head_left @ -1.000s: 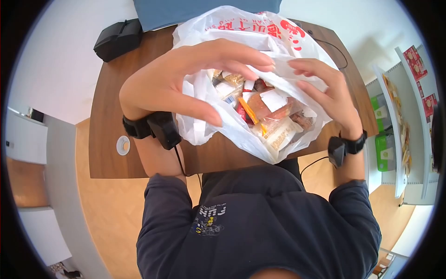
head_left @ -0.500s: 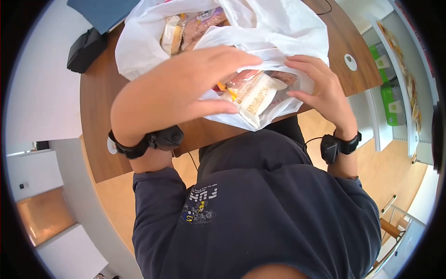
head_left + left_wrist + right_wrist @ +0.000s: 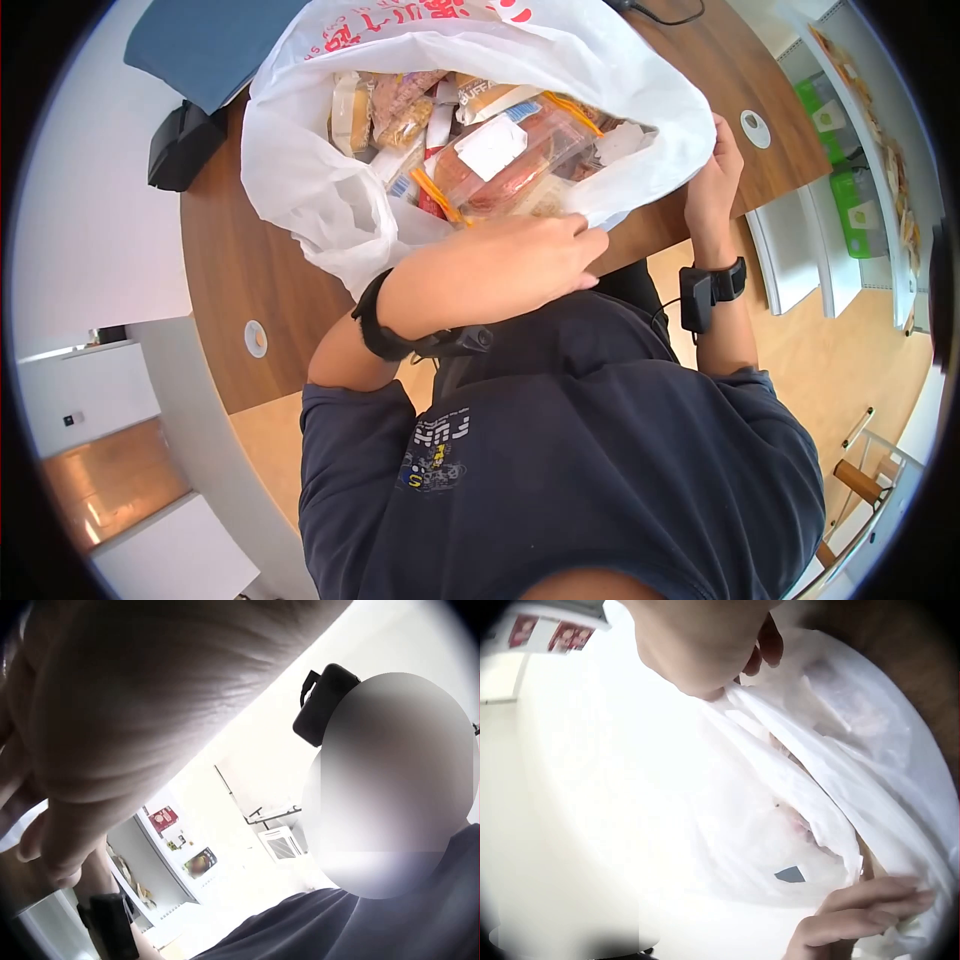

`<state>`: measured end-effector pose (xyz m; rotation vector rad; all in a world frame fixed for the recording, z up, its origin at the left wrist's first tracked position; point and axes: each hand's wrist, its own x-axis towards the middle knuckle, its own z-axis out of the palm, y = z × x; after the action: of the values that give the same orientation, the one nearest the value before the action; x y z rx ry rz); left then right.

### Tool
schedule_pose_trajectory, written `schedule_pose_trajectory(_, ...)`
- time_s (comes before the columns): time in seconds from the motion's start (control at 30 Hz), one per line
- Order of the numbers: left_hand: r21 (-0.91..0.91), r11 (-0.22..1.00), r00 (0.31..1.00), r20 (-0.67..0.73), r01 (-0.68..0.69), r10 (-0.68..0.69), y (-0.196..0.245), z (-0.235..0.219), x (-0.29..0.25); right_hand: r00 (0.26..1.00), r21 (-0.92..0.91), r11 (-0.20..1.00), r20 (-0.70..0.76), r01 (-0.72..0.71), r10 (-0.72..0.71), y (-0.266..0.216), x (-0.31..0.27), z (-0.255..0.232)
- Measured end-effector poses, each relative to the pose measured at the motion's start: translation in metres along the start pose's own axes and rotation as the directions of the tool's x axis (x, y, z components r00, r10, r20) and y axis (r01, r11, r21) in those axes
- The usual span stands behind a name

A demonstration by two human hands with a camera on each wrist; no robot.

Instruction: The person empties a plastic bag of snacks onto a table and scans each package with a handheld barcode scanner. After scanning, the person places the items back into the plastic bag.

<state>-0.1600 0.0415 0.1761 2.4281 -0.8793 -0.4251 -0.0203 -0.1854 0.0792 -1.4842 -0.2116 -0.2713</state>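
Note:
A white plastic carrier bag point(image 3: 640, 85) with red print stands open on the wooden table. Packaged foods fill it, among them a clear plastic pack point(image 3: 540, 150) with a white label point(image 3: 491, 148), a brown-and-white packet point(image 3: 490, 98) and an orange strip point(image 3: 438, 195). At the near rim, my left hand point(image 3: 500, 268) pinches the bag's edge; its fingers point(image 3: 859, 911) curl over the plastic in the right wrist view. My right hand point(image 3: 714, 180) grips the rim on the right side, its fingertips partly hidden by the bag.
The wooden table point(image 3: 235, 270) has a round white cable cover point(image 3: 256, 339) at left and another at right. A black case point(image 3: 185, 145) and a blue-grey object point(image 3: 205, 45) sit at back left. Shelves with green boxes point(image 3: 853, 205) stand to the right.
Both hands hovered over the bag's opening before; now they hold its rim, the left nearer the body, the right farther out. The mouth is spread wider, showing more packets.

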Motion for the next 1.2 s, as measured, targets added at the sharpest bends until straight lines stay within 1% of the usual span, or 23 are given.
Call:
schedule_pose_trajectory(0.03, 0.000, 1.000, 0.997, -0.070, -0.008, 0.008, 0.000, -0.002, 0.000, 0.993, 0.017, 0.994, -0.047, -0.109, 0.110, 0.001, 0.000, -0.001)
schedule_pose_trajectory(0.07, 0.002, 1.000, 0.997, -0.071, -0.006, 0.006, -0.003, -0.001, 0.001, 0.993, 0.020, 0.994, -0.045, -0.109, 0.110, 0.002, 0.000, -0.001)
schedule_pose_trajectory(0.13, 0.073, 0.995, 0.944, -0.316, -0.070, 0.090, -0.014, 0.005, 0.003, 0.990, 0.128, 0.986, -0.072, -0.109, 0.119, 0.003, 0.000, 0.002)
schedule_pose_trajectory(0.17, 0.072, 0.995, 0.944, -0.317, -0.069, 0.088, -0.018, 0.007, 0.004, 0.988, 0.180, 0.978, -0.086, -0.108, 0.125, 0.004, 0.000, 0.002)
schedule_pose_trajectory(0.23, 0.092, 0.987, 0.958, -0.269, 0.131, -0.102, -0.025, 0.006, 0.006, 0.987, 0.171, 0.978, -0.085, -0.122, 0.138, 0.002, -0.001, 0.002)
schedule_pose_trajectory(0.27, 0.093, 0.987, 0.957, -0.271, 0.129, -0.100, -0.024, 0.004, 0.006, 0.985, 0.162, 0.977, -0.084, -0.136, 0.151, 0.001, 0.000, 0.002)
schedule_pose_trajectory(0.33, 0.162, 0.962, 0.945, -0.281, 0.221, -0.170, -0.020, 0.000, 0.004, 0.986, 0.173, 0.975, -0.070, -0.139, 0.153, 0.003, 0.000, 0.002)
schedule_pose_trajectory(0.37, 0.164, 0.962, 0.945, -0.280, 0.217, -0.165, -0.023, 0.000, 0.002, 0.986, 0.185, 0.972, -0.057, -0.143, 0.155, 0.004, 0.000, 0.002)
schedule_pose_trajectory(0.43, 0.337, 0.904, 0.898, -0.427, 0.262, -0.101, -0.029, -0.002, -0.001, 0.988, 0.171, 0.976, -0.055, -0.132, 0.143, 0.006, -0.001, 0.002)
schedule_pose_trajectory(0.53, 0.412, 0.862, 0.866, -0.496, 0.295, -0.060, -0.040, -0.022, -0.009, 0.991, 0.136, 0.984, -0.042, -0.117, 0.124, 0.007, -0.001, 0.001)
schedule_pose_trajectory(0.57, 0.374, 0.888, 0.868, -0.493, 0.267, -0.053, -0.044, -0.025, -0.011, 0.992, 0.112, 0.987, -0.035, -0.118, 0.123, 0.008, -0.001, 0.002)
schedule_pose_trajectory(0.67, 0.433, 0.866, 0.872, -0.489, 0.250, -0.007, -0.058, -0.015, -0.004, 0.992, 0.049, 0.991, -0.026, -0.121, 0.122, 0.013, 0.000, 0.002)
schedule_pose_trajectory(0.7, 0.442, 0.861, 0.870, -0.493, 0.250, 0.001, -0.063, -0.007, 0.001, 0.993, 0.055, 0.992, -0.026, -0.109, 0.111, 0.013, 0.000, 0.001)
schedule_pose_trajectory(0.77, 0.506, 0.840, 0.882, -0.466, 0.198, 0.073, -0.069, 0.009, 0.015, 0.998, -0.079, 0.996, 0.047, -0.042, 0.046, 0.012, -0.001, 0.001)
schedule_pose_trajectory(0.8, 0.516, 0.833, 0.877, -0.474, 0.202, 0.081, -0.069, 0.013, 0.020, 0.998, -0.072, 0.997, 0.048, -0.026, 0.030, 0.009, -0.002, 0.002)
schedule_pose_trajectory(0.9, 0.437, 0.876, 0.894, -0.447, 0.203, 0.016, -0.062, 0.019, 0.023, 0.988, -0.070, 0.994, 0.121, -0.084, 0.092, 0.003, -0.005, 0.001)
schedule_pose_trajectory(0.93, 0.441, 0.873, 0.889, -0.457, 0.208, 0.019, -0.058, 0.016, 0.021, 0.989, -0.068, 0.995, 0.127, -0.071, 0.080, 0.002, -0.007, 0.002)
schedule_pose_trajectory(1.0, 0.387, 0.912, 0.913, -0.407, 0.137, 0.036, -0.051, 0.009, 0.015, 0.995, -0.003, 1.000, 0.099, -0.010, 0.010, 0.001, -0.008, 0.006)
schedule_pose_trajectory(1.03, 0.338, 0.931, 0.939, -0.342, 0.140, -0.017, -0.047, 0.004, 0.011, 0.993, 0.015, 1.000, 0.117, -0.006, 0.004, 0.002, -0.007, 0.006)
schedule_pose_trajectory(1.07, 0.343, 0.928, 0.936, -0.352, 0.144, -0.015, -0.041, 0.000, 0.006, 0.992, 0.018, 1.000, 0.123, 0.005, -0.007, 0.002, -0.007, 0.005)
schedule_pose_trajectory(1.13, 0.214, 0.976, 0.977, -0.215, 0.047, 0.000, -0.030, -0.009, -0.006, 0.993, 0.003, 0.999, 0.113, -0.045, 0.044, -0.002, -0.008, 0.006)
schedule_pose_trajectory(1.17, 0.199, 0.980, 0.979, -0.198, -0.006, 0.046, -0.027, -0.011, -0.012, 0.992, 0.007, 0.999, 0.118, -0.036, 0.035, -0.004, -0.009, 0.008)
schedule_pose_trajectory(1.2, 0.206, 0.979, 0.978, -0.204, -0.004, 0.046, -0.022, -0.016, -0.017, 0.991, 0.032, 0.997, 0.119, -0.065, 0.061, -0.007, -0.009, 0.009)
